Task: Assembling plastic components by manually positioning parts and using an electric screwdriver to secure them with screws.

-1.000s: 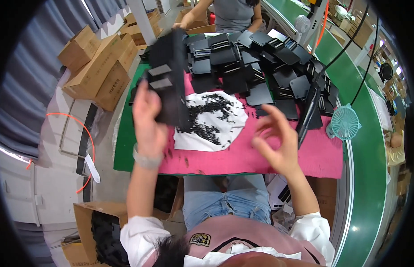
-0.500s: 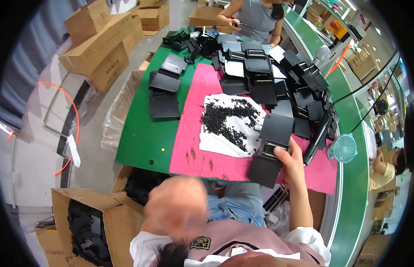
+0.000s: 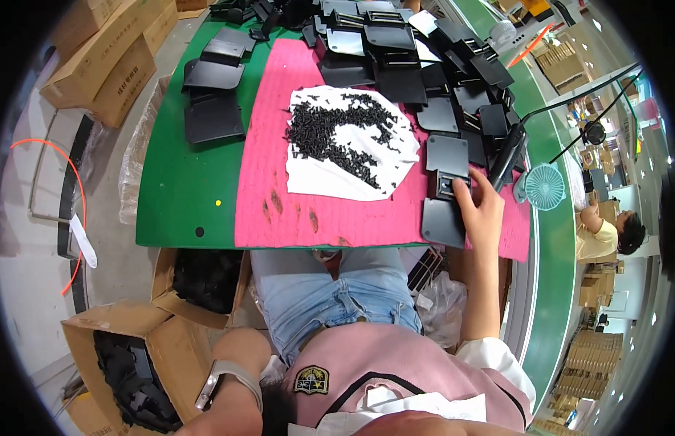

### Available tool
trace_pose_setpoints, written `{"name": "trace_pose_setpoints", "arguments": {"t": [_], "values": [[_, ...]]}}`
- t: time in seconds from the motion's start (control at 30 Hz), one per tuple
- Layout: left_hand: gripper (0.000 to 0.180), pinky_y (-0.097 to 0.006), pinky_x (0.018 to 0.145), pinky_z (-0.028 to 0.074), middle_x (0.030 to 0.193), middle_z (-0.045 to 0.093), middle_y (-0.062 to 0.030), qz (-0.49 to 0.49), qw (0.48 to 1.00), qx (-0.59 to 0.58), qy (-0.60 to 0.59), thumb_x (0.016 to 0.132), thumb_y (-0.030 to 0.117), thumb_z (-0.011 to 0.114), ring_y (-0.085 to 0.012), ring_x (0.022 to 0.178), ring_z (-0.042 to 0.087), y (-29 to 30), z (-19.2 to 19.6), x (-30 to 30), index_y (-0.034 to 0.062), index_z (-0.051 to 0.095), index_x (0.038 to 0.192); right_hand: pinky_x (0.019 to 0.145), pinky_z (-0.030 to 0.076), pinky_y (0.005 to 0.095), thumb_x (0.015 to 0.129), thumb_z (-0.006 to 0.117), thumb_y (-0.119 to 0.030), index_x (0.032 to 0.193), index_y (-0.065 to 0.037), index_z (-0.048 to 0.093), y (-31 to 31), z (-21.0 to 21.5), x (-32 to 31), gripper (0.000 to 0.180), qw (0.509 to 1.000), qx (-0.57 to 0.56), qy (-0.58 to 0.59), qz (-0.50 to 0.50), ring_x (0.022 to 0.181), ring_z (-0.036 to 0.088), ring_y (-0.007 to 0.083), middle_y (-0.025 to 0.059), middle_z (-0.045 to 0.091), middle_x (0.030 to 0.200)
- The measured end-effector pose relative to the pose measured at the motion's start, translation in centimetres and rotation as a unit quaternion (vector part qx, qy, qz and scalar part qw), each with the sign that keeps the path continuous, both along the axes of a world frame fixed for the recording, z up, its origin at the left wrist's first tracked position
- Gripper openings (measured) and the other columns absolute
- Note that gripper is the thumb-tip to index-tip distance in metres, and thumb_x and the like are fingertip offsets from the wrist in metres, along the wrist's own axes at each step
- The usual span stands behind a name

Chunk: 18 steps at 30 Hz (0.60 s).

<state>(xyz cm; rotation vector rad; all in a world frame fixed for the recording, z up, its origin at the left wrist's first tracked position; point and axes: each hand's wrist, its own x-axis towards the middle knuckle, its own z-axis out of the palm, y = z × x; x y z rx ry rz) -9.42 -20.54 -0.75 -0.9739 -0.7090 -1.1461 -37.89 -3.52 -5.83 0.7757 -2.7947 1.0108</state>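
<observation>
At the right front of the pink mat (image 3: 261, 211), my right hand (image 3: 484, 211) is closed on the middle section of a black plastic stand (image 3: 445, 220), which has two flat plates joined by a narrower block. Just right of these fingers is a black corded electric screwdriver (image 3: 509, 156). A heap of small black screws (image 3: 319, 131) covers much of a white cloth (image 3: 337, 185) left of the stand. My left arm, wearing a watch (image 3: 228, 381), bends back toward me at the lower left. The left hand's fingers are hidden at the lower edge.
Several similar black plastic pieces (image 3: 392, 38) crowd the back and right of the green table (image 3: 170, 203), with a few at left (image 3: 212, 116). A small teal fan (image 3: 544, 187) stands at right. Open cardboard boxes (image 3: 185, 356) with black parts sit below left.
The stand has come down to the mat and turned upright in view, my right hand still on it. My left hand has drawn back from mid-air toward the lower edge. The view has shifted.
</observation>
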Motion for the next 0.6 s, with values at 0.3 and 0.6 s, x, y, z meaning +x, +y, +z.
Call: {"name": "trace_pose_setpoints", "arguments": {"t": [0.3, 0.6], "values": [[0.032, -0.022, 0.047, 0.044, 0.089, 0.062, 0.0054, -0.013, 0.999, -0.007, -0.032, 0.076, -0.007, 0.058, -0.0032, 0.071, 0.059, 0.5, 0.1, 0.9, 0.0091, 0.059, 0.104, 0.045, 0.038, 0.0328, 0.082, 0.065, -0.028, 0.101, 0.001, 0.064, 0.1, -0.7, 1.4, 0.035, 0.994, 0.022, 0.104, -0.007, 0.043, 0.050, 0.0190, 0.0089, 0.050, 0.049], [0.019, -0.023, 0.050, 0.046, 0.081, 0.060, 0.0054, -0.073, 0.996, -0.022, -0.048, 0.080, -0.003, 0.053, -0.0040, 0.067, 0.057, 0.4, 0.5, -1.8, 0.0112, 0.058, 0.091, 0.048, 0.040, 0.0293, 0.085, 0.060, -0.020, 0.099, 0.003, 0.064, 1.5, -0.5, 2.7, 0.027, 1.000, -0.016, 0.014, 0.023, 0.046, 0.053, 0.0158, 0.0104, 0.055, 0.052]]}}
